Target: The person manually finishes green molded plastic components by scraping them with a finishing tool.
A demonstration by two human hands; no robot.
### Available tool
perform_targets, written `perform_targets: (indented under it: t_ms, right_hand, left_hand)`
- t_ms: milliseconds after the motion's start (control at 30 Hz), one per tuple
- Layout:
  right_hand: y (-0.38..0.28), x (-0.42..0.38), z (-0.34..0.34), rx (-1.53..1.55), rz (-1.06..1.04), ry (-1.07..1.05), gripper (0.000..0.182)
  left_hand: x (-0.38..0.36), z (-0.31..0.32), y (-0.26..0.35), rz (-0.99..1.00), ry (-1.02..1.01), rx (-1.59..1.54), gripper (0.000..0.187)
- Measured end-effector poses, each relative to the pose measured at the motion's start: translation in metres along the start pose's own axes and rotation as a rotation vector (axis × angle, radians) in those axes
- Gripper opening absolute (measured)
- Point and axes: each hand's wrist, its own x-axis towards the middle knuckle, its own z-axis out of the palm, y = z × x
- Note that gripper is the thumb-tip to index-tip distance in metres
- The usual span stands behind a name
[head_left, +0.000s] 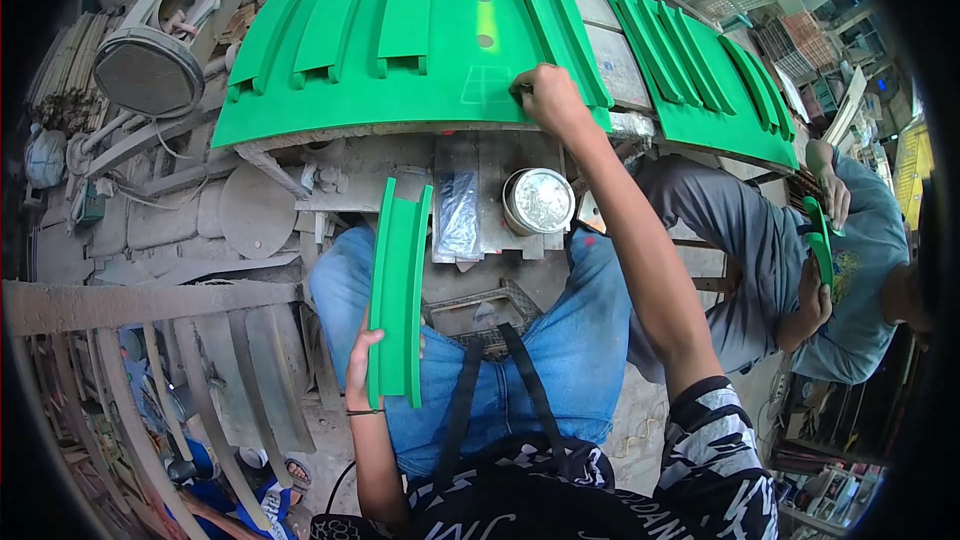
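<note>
My left hand (362, 362) is closed around the lower part of a long green U-shaped channel piece (398, 290), which stands up over my left thigh with its hollow side showing. My right hand (556, 102) rests at the near edge of a wide green board (450, 100). Its fingers are pinched together over something small and dark, too hidden to name. Beside those fingers, a faint white-line grid (487, 85) is drawn on the board. Several similar green channel pieces (405, 25) lie on the board to the left, and another channel piece (565, 35) lies just beyond my hand.
Below the board stands a round can with a whitish lid (540, 202), near a plastic-wrapped packet (458, 205). On the right, a co-worker (845, 250) holds a green piece (820, 245) beside a second green board (700, 125). Wooden slats (150, 305) rise at left.
</note>
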Motion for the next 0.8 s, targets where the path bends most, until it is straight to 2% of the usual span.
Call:
perform_targets:
  t_ms: [200, 267, 367, 433, 500, 567, 667, 800]
  right_hand:
    - [-0.005, 0.011, -0.003, -0.001, 0.051, -0.008, 0.022]
    - [-0.01, 0.024, 0.002, 0.017, 0.032, 0.086, 0.024]
    - [-0.006, 0.041, 0.018, -0.037, 0.091, 0.094, 0.024]
    - [-0.002, 0.041, 0.023, -0.048, 0.089, 0.063, 0.023]
    - [-0.004, 0.036, 0.023, -0.065, 0.091, 0.024, 0.022]
    - [-0.006, 0.021, 0.024, -0.033, 0.021, 0.119, 0.018]
    - [-0.021, -0.004, 0.019, -0.018, 0.051, 0.099, 0.016]
    - [-0.033, -0.032, 0.013, 0.0, 0.098, 0.047, 0.022]
  left_hand:
    - [0.0, 0.002, -0.001, 0.005, -0.009, 0.012, 0.066]
    - [0.001, 0.0, -0.001, -0.004, -0.012, 0.033, 0.066]
    - [0.003, 0.001, -0.002, 0.002, -0.072, -0.002, 0.066]
    - [0.001, 0.003, -0.002, 0.021, -0.013, 0.028, 0.061]
    - [0.002, 0.001, 0.0, 0.01, -0.021, 0.012, 0.064]
    - [0.0, 0.0, -0.002, -0.003, -0.028, -0.011, 0.066]
    - [0.003, 0.001, 0.002, 0.002, -0.012, 0.007, 0.066]
    - [0.005, -0.003, -0.001, -0.013, -0.022, -0.012, 0.066]
